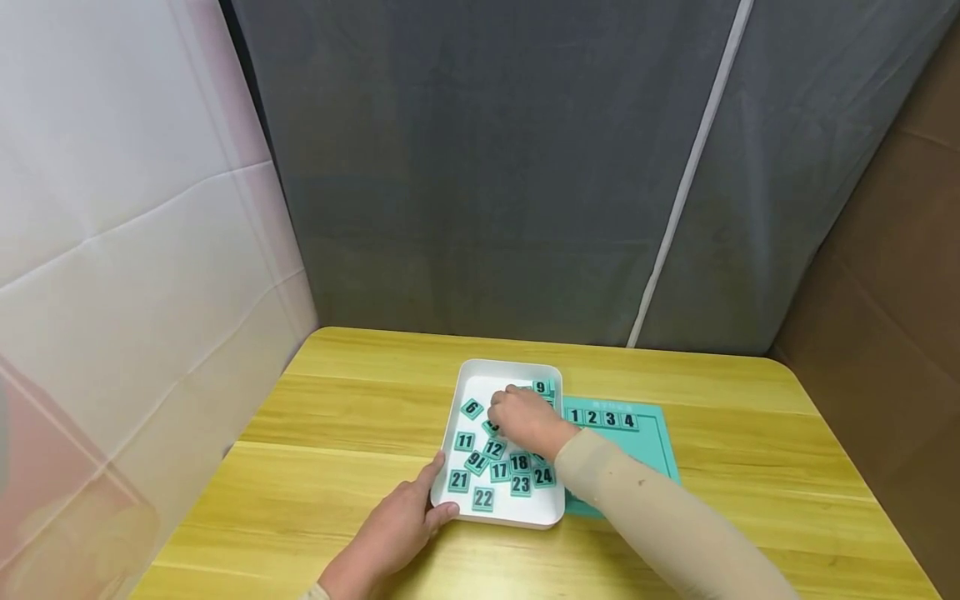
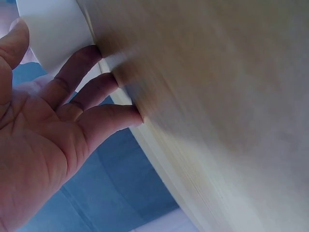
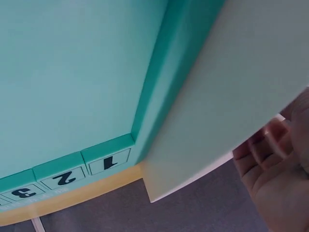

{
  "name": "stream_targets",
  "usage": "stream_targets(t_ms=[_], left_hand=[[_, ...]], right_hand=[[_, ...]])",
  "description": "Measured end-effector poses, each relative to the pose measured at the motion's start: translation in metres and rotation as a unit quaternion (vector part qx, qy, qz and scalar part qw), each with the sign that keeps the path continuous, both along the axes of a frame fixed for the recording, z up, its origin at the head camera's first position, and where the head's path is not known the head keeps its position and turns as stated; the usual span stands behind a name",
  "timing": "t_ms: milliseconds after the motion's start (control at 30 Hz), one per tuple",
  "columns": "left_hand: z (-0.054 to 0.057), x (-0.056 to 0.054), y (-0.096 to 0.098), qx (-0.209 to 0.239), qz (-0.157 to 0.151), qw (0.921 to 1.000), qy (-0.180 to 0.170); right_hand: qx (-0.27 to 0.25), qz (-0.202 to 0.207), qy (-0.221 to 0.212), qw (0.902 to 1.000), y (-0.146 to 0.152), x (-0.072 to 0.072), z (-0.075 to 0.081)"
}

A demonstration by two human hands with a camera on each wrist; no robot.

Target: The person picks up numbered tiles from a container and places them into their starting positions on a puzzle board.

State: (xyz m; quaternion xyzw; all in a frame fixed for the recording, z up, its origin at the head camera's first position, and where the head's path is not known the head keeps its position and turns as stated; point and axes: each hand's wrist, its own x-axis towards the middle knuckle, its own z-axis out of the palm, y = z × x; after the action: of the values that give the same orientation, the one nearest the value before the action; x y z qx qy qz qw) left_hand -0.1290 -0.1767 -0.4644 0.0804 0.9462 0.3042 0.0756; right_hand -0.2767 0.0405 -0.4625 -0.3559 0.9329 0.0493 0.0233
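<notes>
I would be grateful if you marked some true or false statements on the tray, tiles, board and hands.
1. The left hand touches a corner of the white tray. True.
2. The right hand is flat on the wooden table. False: the right hand is over the tray, fingers bent downward.
3. Tiles 1 to 4 stand in a row on the teal board. True.
4. Tile 22 lies on the board. False: tile 22 lies in the tray.
5. Tile 6 lies in the tray. True.
</notes>
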Motion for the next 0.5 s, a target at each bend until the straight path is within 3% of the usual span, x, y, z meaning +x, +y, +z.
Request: stream_targets(t_ms=[267,500], left_hand=[[-0.0012,-0.001,0.0007,-0.001,-0.006,1.0,0.004],[-0.0011,-0.0027,-0.0007,-0.003,-0.005,1.0,0.007]], right_hand=[[-0.026,-0.016,-0.048,0.9984,0.0018,0.0004,-0.0006],[-0.049,-0.032,-0.058,0.9966,0.0034,0.001,-0.0003]])
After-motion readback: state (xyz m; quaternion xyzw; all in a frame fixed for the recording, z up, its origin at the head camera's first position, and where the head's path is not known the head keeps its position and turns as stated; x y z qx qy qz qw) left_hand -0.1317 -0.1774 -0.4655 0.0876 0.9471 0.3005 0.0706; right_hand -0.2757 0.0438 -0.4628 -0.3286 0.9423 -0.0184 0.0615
